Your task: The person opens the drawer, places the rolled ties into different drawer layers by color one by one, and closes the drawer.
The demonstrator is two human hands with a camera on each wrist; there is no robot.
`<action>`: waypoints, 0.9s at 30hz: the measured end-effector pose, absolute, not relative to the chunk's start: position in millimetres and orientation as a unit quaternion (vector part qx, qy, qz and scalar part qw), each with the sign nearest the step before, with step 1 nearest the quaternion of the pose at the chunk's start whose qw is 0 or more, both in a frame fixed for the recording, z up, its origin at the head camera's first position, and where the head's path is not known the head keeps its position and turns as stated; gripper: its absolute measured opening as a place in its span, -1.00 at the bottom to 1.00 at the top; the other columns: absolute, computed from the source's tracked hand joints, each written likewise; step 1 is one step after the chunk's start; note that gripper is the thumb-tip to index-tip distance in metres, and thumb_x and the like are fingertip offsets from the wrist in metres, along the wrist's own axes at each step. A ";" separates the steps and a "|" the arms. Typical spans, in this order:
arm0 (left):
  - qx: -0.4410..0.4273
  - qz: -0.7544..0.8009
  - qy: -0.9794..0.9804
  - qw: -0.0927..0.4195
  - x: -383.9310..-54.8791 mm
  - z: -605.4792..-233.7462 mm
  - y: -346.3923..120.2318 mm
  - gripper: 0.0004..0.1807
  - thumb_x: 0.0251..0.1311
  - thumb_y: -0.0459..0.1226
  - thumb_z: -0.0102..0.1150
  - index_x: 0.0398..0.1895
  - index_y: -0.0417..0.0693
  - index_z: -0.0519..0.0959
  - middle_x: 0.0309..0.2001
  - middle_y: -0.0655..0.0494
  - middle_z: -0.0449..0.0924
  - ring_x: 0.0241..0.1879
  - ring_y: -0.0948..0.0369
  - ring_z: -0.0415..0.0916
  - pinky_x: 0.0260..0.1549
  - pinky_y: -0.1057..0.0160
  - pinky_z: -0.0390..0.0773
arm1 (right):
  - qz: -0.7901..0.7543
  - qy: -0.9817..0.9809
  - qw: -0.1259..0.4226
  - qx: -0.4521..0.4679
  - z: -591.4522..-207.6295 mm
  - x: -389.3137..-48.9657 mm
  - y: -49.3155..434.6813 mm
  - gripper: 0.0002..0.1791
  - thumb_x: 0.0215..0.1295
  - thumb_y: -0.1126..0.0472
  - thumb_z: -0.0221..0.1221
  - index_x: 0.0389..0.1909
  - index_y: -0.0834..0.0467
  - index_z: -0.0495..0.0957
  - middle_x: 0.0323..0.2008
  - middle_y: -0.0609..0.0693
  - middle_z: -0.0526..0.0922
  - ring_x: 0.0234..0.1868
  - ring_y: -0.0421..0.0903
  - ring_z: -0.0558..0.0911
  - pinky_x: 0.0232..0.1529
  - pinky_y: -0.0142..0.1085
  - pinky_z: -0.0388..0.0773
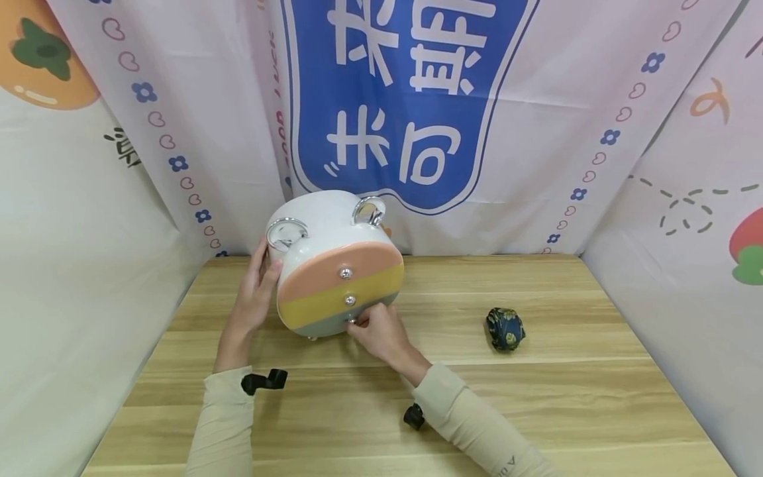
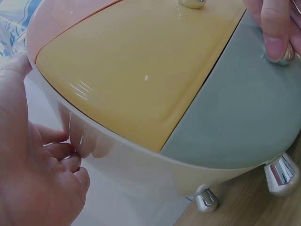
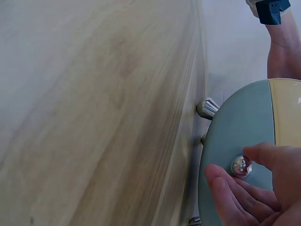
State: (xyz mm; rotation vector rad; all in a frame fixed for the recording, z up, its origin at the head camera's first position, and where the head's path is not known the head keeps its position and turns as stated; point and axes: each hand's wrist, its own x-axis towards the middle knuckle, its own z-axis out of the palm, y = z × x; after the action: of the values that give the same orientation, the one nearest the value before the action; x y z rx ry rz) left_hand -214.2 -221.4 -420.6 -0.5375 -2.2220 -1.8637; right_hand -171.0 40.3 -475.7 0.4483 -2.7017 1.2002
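A white rounded drawer box (image 1: pixel 324 222) has an orange, a yellow and a green drawer front, each with a silver knob. Two silver ear-shaped rings top it, and silver feet (image 2: pixel 207 201) show underneath. At the lowest, green drawer front (image 3: pixel 244 113), my right hand (image 1: pixel 381 329) pinches the knob (image 3: pixel 241 166) between thumb and fingers. All three drawers look closed. My left hand (image 1: pixel 256 291) lies against the box's left side, its fingers touching the white wall; in the left wrist view these fingers (image 2: pixel 61 150) are slightly bent.
On the wooden table (image 1: pixel 572 397), right of the box, lies a small dark blue roll (image 1: pixel 505 329) with a yellow-green pattern. A printed cloth wall (image 1: pixel 507 218) stands just behind the box, with more cloth at both sides. Each wrist wears a black camera mount (image 1: pixel 265 381).
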 end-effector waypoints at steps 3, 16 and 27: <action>-0.180 -0.629 -0.750 0.094 -213.7 -420.6 -222.0 -0.22 0.65 -0.14 -0.12 0.76 0.06 -0.22 0.76 0.08 -0.37 0.75 0.10 -0.37 0.71 0.24 -0.21 | 0.399 -0.903 0.074 0.144 -474.3 -169.8 38.9 -0.67 0.33 0.12 0.42 -0.64 0.11 0.76 -0.62 -0.09 0.76 -0.55 -0.36 0.63 -0.45 -0.49 0.62; -0.184 -0.633 -0.746 0.095 -213.2 -420.7 -223.3 -0.22 0.66 -0.16 -0.12 0.75 0.05 -0.22 0.76 0.08 -0.38 0.75 0.10 -0.38 0.70 0.34 -0.18 | 0.390 -0.910 0.071 0.125 -472.2 -168.0 35.9 -0.52 0.27 0.11 0.41 -0.85 0.00 0.57 -0.83 -0.24 0.54 -0.75 -0.41 0.41 -0.69 -0.51 0.38; -0.189 -0.624 -0.752 0.097 -213.5 -420.0 -222.2 -0.22 0.65 -0.16 -0.12 0.75 0.05 -0.21 0.76 0.05 -0.36 0.75 0.08 -0.35 0.69 0.34 -0.17 | 0.389 -0.909 0.083 0.121 -474.0 -167.9 36.1 -0.49 0.26 0.11 0.40 -0.88 0.00 0.53 -0.86 -0.25 0.50 -0.77 -0.42 0.37 -0.72 -0.52 0.33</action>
State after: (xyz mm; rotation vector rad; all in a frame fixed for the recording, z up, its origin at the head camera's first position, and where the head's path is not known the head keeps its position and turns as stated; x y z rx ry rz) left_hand -213.5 -222.2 -420.0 -0.5597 -2.2255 -1.8487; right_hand -167.9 36.1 -474.0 0.3609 -2.7160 1.1624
